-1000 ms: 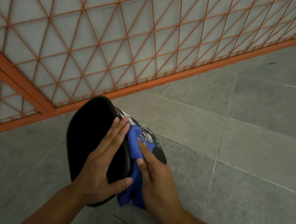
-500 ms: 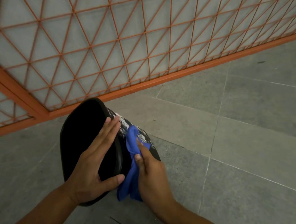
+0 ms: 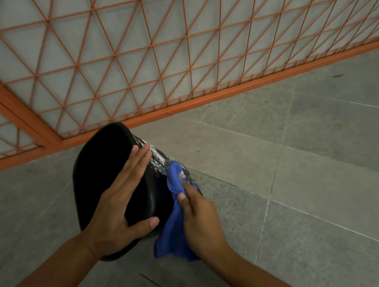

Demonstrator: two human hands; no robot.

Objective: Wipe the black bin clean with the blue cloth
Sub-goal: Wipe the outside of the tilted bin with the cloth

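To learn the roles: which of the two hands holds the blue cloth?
The right hand grips the blue cloth; the left hand lies flat across the black bin.

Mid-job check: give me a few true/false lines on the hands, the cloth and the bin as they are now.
1. The left hand lies flat across the bin mouth. True.
2. The right hand is empty. False: it grips the cloth.
3. The bin's outside is spotless. False: white marks show above the cloth.
4. The bin is tipped, its mouth facing the person. True.
5. The cloth is red. False: it is blue.
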